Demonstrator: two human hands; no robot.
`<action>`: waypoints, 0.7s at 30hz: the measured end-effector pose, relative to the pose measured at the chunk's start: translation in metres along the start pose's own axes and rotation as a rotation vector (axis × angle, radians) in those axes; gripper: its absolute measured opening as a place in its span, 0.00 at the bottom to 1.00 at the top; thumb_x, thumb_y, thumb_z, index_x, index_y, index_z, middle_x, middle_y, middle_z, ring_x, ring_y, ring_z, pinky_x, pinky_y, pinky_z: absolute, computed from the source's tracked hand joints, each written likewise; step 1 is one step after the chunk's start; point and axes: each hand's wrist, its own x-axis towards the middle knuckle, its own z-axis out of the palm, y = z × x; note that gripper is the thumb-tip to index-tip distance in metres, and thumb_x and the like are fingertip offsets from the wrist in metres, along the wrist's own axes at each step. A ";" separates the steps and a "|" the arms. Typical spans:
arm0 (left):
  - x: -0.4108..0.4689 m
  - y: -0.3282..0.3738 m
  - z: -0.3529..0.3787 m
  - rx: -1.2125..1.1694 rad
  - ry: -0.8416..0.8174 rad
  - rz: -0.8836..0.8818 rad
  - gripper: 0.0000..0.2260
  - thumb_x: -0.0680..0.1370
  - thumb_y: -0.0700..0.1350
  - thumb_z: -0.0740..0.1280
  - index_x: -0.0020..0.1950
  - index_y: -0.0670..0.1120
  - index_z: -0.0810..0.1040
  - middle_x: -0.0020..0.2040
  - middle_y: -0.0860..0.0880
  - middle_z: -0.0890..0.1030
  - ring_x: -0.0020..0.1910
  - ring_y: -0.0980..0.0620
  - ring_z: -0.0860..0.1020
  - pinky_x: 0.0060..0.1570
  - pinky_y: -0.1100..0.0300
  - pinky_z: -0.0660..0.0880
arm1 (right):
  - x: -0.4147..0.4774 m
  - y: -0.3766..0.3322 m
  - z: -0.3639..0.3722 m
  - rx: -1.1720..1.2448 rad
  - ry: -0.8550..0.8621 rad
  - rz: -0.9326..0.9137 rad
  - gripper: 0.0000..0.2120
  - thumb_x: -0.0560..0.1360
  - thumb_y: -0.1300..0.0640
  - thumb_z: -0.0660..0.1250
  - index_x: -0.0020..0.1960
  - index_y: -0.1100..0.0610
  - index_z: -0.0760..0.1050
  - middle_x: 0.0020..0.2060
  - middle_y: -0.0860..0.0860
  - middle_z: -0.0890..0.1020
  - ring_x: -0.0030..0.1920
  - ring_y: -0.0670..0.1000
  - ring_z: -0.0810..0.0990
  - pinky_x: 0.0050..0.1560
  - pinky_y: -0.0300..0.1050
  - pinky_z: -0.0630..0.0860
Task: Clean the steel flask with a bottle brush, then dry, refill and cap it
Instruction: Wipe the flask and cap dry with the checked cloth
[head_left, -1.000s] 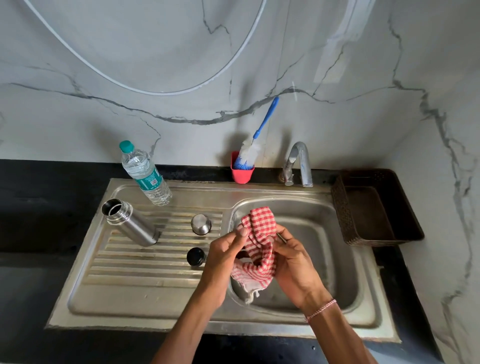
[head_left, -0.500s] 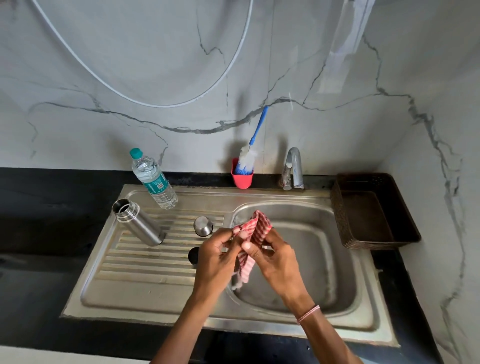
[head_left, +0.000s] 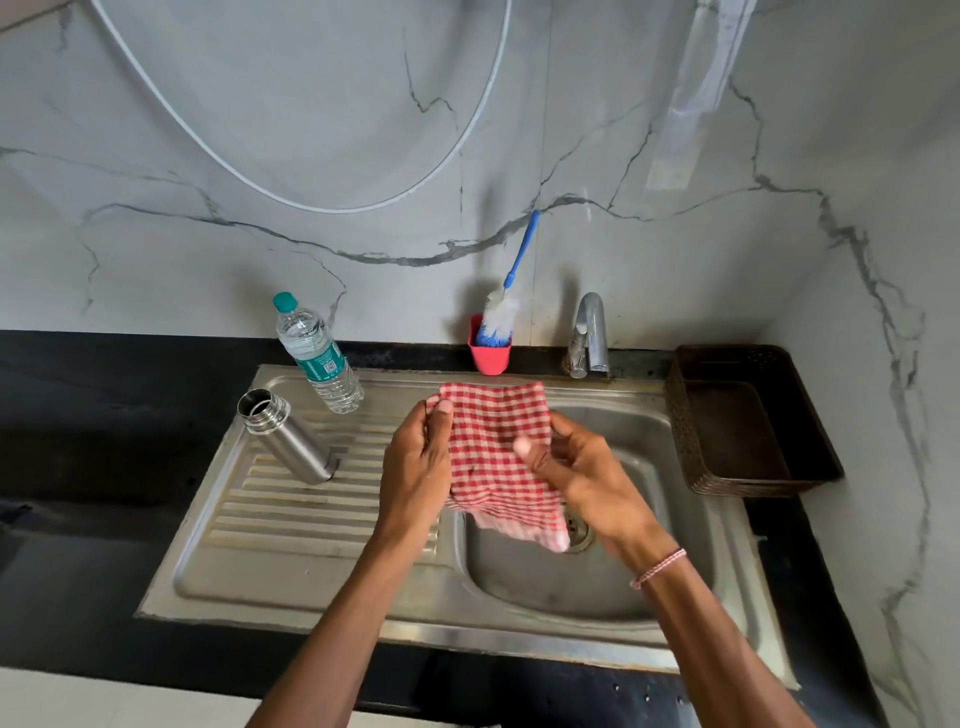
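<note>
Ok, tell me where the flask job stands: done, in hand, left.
Brushing looks done: the bottle brush stands in its red cup. In hand: the left hand and right hand hold the checked cloth spread over the sink, seemingly for drying. Left: the steel flask stands open on the drainboard; the water bottle is capped.

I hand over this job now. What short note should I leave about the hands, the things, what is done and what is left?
Left hand and right hand: both pinch the red checked cloth, spread above the sink.
Steel flask: uncapped, standing on the drainboard.
Bottle brush: in the red cup by the tap.
Water bottle: capped, behind the flask.
Done: brushing, it seems.
Left: dry the flask, refill, cap it; its cap is not in view.
</note>
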 end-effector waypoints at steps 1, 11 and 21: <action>0.003 -0.001 0.001 0.009 0.016 -0.027 0.16 0.85 0.61 0.58 0.57 0.55 0.81 0.49 0.51 0.87 0.49 0.48 0.86 0.53 0.40 0.83 | 0.000 0.003 -0.002 -0.015 -0.028 0.050 0.18 0.77 0.65 0.71 0.66 0.62 0.75 0.55 0.59 0.86 0.55 0.58 0.85 0.52 0.47 0.82; 0.005 -0.024 -0.009 -0.436 -0.428 -0.419 0.19 0.77 0.48 0.70 0.64 0.38 0.80 0.55 0.43 0.86 0.56 0.48 0.83 0.55 0.58 0.80 | 0.000 0.033 -0.015 0.499 0.247 0.348 0.17 0.76 0.64 0.71 0.64 0.68 0.78 0.60 0.67 0.81 0.57 0.64 0.82 0.59 0.59 0.81; 0.006 -0.036 0.003 -0.217 -0.420 -0.263 0.25 0.74 0.40 0.78 0.70 0.49 0.77 0.62 0.47 0.85 0.62 0.48 0.83 0.60 0.50 0.80 | -0.007 0.031 -0.035 0.241 0.159 0.313 0.24 0.70 0.69 0.75 0.65 0.61 0.77 0.58 0.59 0.85 0.59 0.60 0.83 0.64 0.59 0.78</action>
